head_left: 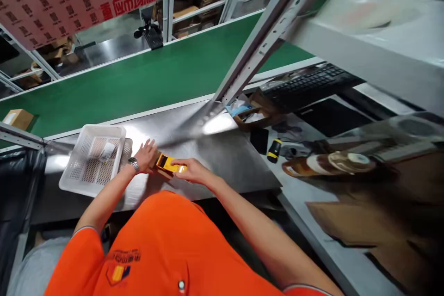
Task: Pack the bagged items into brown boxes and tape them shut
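Note:
My right hand (193, 170) is closed around a yellow tape dispenser (169, 163) with a dark front part. The dispenser rests on or just over a small brown cardboard box (165, 174) on the metal table. On the box's left side lies my left hand (145, 155), fingers stretched out and apart, with a metal watch on the wrist. Left of that hand stands a white plastic basket (120, 141), which holds a small white packet (107, 150). Much of the box is hidden by the hands and the dispenser.
Beyond the metal table (222, 162) runs a green conveyor belt (145, 76) carrying a cardboard box (19, 119). A slotted metal post (258, 48) rises at the table's back edge. At right are a keyboard (308, 81), a yellow-black device (274, 150) and tape rolls (326, 164).

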Motion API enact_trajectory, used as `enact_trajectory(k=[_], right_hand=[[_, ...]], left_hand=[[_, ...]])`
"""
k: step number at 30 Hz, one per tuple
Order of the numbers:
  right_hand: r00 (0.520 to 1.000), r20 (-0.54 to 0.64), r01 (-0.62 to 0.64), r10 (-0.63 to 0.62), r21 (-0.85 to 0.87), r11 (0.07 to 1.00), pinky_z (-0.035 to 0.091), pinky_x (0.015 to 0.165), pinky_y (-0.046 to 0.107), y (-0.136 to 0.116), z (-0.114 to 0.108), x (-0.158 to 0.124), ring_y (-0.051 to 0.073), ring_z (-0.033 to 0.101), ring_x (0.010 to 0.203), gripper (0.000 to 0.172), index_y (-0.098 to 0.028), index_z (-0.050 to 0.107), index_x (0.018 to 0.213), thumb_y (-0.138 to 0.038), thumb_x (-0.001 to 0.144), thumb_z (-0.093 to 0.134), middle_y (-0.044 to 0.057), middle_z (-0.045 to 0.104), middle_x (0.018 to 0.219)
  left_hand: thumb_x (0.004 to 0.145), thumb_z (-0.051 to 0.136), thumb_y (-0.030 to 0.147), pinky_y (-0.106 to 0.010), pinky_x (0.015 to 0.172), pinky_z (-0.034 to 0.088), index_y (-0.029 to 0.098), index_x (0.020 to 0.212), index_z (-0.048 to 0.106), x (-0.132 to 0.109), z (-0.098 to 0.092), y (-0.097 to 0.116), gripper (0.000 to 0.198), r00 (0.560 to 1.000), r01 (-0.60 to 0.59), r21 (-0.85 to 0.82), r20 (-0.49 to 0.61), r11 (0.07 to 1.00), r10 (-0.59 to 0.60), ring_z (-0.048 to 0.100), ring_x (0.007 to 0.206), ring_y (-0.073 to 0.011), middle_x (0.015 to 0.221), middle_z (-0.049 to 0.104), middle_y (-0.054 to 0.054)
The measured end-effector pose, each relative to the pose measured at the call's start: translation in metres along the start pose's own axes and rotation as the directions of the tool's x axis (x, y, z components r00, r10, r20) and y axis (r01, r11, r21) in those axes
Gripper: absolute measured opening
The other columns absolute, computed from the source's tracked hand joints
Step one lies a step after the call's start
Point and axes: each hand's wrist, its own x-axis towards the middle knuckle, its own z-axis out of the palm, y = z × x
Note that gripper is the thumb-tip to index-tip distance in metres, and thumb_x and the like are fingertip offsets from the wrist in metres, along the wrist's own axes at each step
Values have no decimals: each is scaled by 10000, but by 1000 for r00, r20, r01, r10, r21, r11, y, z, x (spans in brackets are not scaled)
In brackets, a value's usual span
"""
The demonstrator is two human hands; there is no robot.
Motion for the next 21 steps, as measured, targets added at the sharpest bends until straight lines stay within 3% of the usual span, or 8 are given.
enact_trajectory(k=[3,7,11,13,17,21], right_hand=[[1000,-14,21,-22,-55,998,470,646,241,-11,2,5,90,616,585,467,-151,868,1431,-136,971,790,72,824,896],[1000,-3,-2,2,-167,986,519,680,262,-13,-15,-8,179,736,689,497,-210,876,1439,-185,944,836,79,842,906],[999,15,-30,37,-350,936,504,757,293,6,-46,-35,225,796,863,438,-248,923,1331,-183,900,875,114,864,1003],[996,37,-55,77,-416,908,472,752,304,14,-53,-37,211,779,836,382,-257,941,1268,-192,897,878,104,852,962],[989,72,-89,131,-423,902,428,718,282,17,-43,-13,154,719,729,340,-249,936,1285,-252,952,864,51,812,840],[988,-44,-149,145,-444,883,438,782,303,26,-33,9,159,749,839,309,-155,926,1273,-237,983,858,130,860,987]], left_hand=[[815,923,363,-621,1402,321,-39,1717,442,20,-1,12,1098,995,-80,38,64,996,77,306,1769,-521,1846,362,-397],[737,1003,291,-637,1429,312,49,1680,543,35,2,10,1076,989,-67,-27,129,997,70,463,1682,-479,1729,582,-305],[751,1019,297,-609,1427,295,9,1678,538,35,7,5,1084,989,-56,-49,134,997,63,451,1676,-479,1714,592,-288],[783,998,296,-607,1434,266,0,1694,516,35,9,4,1072,992,-49,-52,113,997,54,429,1695,-473,1731,580,-274],[754,1033,244,-621,1444,263,51,1693,539,34,10,5,1078,995,-34,-70,91,997,41,432,1709,-465,1734,599,-257],[740,1030,231,-629,1447,248,6,1690,515,34,7,6,1103,997,-16,-67,68,998,21,426,1712,-477,1733,582,-274]])
